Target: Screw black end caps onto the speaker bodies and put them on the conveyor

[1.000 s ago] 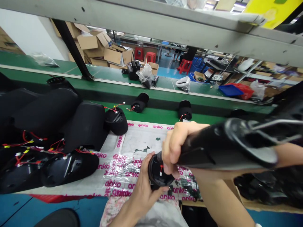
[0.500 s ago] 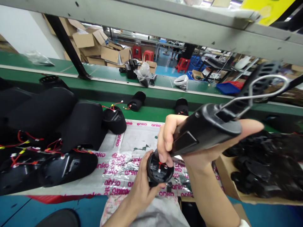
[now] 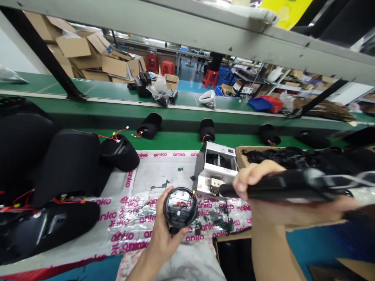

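Note:
My left hand (image 3: pixel 165 230) is wrapped round a round black housing (image 3: pixel 181 207), with its open face up and red wires and a white connector inside. My right hand (image 3: pixel 258 183) grips a black electric screwdriver (image 3: pixel 281 186), blurred by motion, with a metal hanging loop at its back end. The tool lies nearly level, its black front end beside the metal block of a silver machine (image 3: pixel 218 168). Housing and tool are apart.
Large black fabric-covered housings (image 3: pixel 67 164) with wires crowd the left. Smaller black units (image 3: pixel 149 125) stand along the green belt (image 3: pixel 175 139). A cardboard box (image 3: pixel 241 152) of black parts is at right. A grey shelf beam (image 3: pixel 175 29) crosses above.
My right hand has swung the screwdriver right, away from the housing, uncovering the silver machine. My left hand still holds the housing. The view has turned right.

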A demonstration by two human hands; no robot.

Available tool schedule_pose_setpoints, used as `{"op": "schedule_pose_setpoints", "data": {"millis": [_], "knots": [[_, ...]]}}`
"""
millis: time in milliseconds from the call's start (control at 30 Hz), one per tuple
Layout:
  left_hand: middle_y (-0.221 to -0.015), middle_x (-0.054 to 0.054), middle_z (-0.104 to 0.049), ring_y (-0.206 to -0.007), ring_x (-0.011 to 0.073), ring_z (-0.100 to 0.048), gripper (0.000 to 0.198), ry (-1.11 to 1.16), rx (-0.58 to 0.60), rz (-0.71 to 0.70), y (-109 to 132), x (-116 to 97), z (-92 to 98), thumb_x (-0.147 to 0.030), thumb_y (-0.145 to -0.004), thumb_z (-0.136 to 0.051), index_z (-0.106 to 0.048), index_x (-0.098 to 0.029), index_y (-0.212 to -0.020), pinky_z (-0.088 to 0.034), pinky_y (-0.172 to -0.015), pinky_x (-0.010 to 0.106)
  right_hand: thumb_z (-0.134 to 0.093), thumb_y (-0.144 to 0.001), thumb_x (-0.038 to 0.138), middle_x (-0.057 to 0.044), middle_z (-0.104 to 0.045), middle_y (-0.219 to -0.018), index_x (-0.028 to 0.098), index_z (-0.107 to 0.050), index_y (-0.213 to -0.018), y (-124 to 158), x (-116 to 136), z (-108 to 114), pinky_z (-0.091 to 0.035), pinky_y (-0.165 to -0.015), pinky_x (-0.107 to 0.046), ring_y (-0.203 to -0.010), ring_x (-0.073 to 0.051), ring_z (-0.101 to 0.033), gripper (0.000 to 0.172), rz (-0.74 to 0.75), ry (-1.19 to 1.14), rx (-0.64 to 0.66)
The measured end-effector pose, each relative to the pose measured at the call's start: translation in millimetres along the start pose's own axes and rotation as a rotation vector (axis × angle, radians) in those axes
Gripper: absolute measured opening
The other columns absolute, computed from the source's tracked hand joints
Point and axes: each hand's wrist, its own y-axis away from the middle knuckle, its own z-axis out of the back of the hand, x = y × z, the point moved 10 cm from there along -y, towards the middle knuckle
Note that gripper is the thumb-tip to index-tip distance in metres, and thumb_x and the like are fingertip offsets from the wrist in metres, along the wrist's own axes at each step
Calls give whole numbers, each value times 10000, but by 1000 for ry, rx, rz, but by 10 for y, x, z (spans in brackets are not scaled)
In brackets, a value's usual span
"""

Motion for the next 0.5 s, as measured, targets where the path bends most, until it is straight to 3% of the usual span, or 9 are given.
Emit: {"op": "schedule_pose_setpoints", "data": {"millis": [100, 233, 367, 433, 500], "knots": [[-1712, 234, -456, -1599, 417, -482, 953, -35, -48, -61, -12, -14, 18, -590, -1034, -731, -255, -217, -1770, -410, -1313, 567, -637, -854, 934, -104, -768, -701, 135, -867, -898, 91, -235, 6, -469, -373, -308, -420, -200, -630, 832, 96, 24, 33], [-1690, 223, -491, -1565, 399, -531, 959, -15, -81, -119, -7, -2, 21, -605, -1016, -751, -285, -219, -1760, -456, -1285, 536, -569, -861, 967, -122, -791, -711, 108, -865, -940, 79, -516, 39, -398, -286, -264, -369, -183, -623, 912, 101, -61, 69], [-1689, 213, -495, -1556, 412, -541, 978, 17, -87, -55, 16, 113, 19, -639, -990, -767, -302, -241, -1753, -478, -1271, 553, -578, -880, 939, -106, -779, -646, 128, -861, -916, -16, -702, -40, -372, -258, -249, -311, -166, -568, 860, -70, -273, 203], [-1692, 215, -491, -1558, 420, -538, 988, 27, -83, -41, 23, 142, 14, -650, -983, -772, -300, -246, -1752, -482, -1268, 567, -574, -882, 938, -73, -748, -603, 142, -858, -916, -23, -639, -129, -383, -262, -250, -289, -146, -526, 846, -153, -344, 271], [-1695, 222, -487, -1559, 421, -535, 1000, 27, -68, -50, 22, 141, -1, -665, -981, -769, -291, -247, -1754, -476, -1272, 578, -583, -917, 894, -37, -715, -578, 152, -845, -899, -24, -413, -171, -391, -273, -233, -282, -119, -501, 788, -165, -328, 269]]}}
